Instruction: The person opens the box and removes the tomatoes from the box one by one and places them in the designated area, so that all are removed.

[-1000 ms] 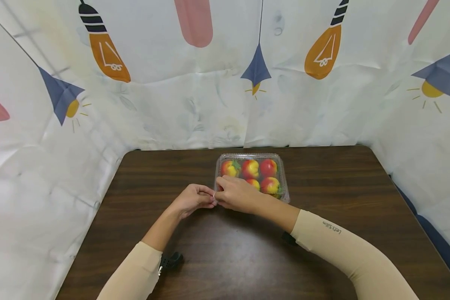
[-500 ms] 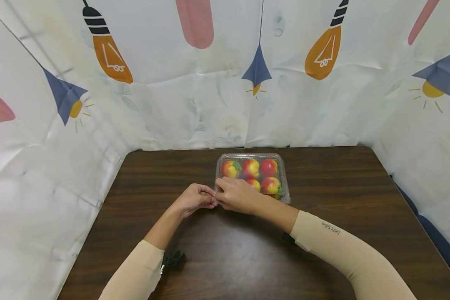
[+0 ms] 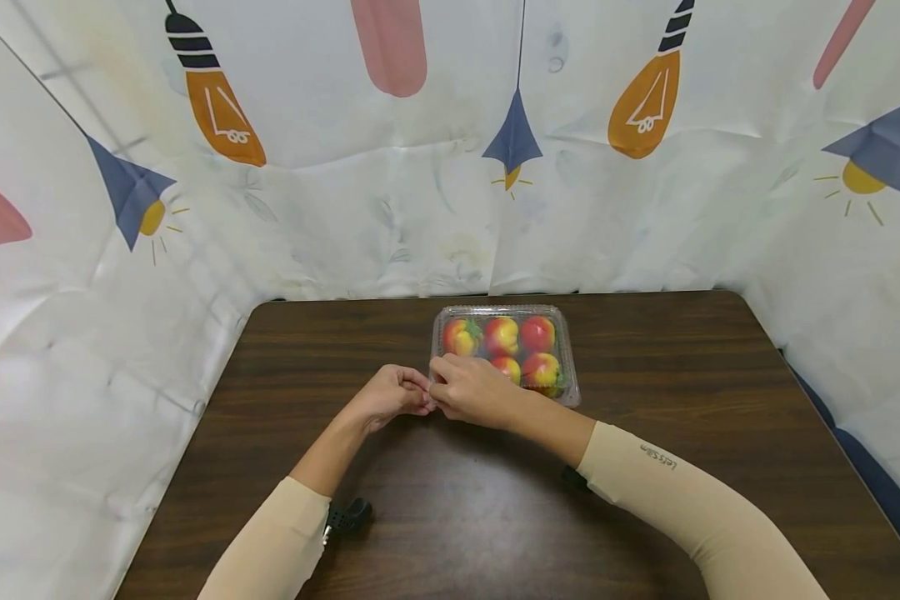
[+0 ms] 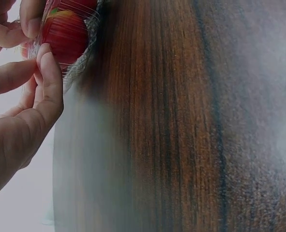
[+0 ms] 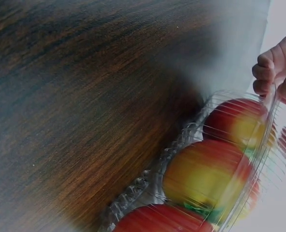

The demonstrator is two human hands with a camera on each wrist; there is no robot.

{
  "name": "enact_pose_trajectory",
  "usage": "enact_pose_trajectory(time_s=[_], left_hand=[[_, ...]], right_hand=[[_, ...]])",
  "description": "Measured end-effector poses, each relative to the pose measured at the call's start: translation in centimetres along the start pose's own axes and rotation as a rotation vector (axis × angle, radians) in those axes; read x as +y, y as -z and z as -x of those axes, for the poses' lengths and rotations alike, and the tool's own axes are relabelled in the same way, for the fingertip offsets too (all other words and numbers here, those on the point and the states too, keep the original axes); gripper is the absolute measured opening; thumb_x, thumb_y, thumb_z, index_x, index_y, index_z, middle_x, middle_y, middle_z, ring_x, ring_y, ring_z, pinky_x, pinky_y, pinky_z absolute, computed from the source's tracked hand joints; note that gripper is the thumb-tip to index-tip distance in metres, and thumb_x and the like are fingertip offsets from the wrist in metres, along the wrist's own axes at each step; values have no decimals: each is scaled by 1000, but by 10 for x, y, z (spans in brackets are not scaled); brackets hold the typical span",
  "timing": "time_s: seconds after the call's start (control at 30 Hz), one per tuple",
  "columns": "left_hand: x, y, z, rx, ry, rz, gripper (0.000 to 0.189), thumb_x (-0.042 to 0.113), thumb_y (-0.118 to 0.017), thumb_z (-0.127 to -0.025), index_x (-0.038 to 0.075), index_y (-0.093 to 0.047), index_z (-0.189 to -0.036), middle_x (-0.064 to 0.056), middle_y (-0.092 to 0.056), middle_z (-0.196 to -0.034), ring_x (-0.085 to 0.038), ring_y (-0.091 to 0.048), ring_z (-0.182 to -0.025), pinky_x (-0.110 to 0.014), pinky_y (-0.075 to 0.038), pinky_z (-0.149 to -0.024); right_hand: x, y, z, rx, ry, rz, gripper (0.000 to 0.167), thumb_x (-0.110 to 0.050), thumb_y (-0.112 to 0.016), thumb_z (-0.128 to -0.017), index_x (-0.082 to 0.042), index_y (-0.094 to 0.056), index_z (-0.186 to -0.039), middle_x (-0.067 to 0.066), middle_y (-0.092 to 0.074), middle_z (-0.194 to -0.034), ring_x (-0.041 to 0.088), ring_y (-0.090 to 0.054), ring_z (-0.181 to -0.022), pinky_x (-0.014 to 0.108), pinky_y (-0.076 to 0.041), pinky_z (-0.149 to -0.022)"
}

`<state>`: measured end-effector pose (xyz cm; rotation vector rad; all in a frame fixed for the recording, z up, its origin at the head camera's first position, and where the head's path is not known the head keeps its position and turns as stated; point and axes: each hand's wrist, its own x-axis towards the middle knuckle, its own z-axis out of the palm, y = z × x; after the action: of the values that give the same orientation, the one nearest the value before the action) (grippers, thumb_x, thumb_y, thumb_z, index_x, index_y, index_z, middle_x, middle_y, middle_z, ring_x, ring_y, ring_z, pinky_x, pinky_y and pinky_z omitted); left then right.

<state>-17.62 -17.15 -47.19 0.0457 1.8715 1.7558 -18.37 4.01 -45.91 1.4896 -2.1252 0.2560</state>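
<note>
The clear plastic box [image 3: 497, 312] sits near the table's [image 3: 330, 342] far edge, just right of its middle, with at least 5 fruits [image 3: 501, 335] showing inside. Thumb and fingers of the left hand [image 3: 390, 398] pinch the rim at the box's near left corner, and the right hand [image 3: 480, 392] pinches the rim just beside it. With both grips at 1 corner, a hard pull could crack the thin plastic or tilt the box and roll the fruits; slick plastic could also slip from the fingertips. The box lies flat, top up, its long axis running left to right, roughly parallel to the far edge; I cannot tell which side is hinged.
</note>
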Motion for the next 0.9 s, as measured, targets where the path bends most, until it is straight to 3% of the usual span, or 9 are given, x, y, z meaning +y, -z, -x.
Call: enact_pose_trajectory(time_s=[0.9], left_hand=[[9,-4,0,28,-1,-46,15,-17,-55,-95,-17,-59,-109,-6,-71,-81,-13,-71,-75,-23,-64,-71]], right_hand=[[2,-3,-1,-9,-38,43,5,-13,-72,-86,-17,-73,-85,2,-55,-89,14,-55,-75,22,-51,-55]])
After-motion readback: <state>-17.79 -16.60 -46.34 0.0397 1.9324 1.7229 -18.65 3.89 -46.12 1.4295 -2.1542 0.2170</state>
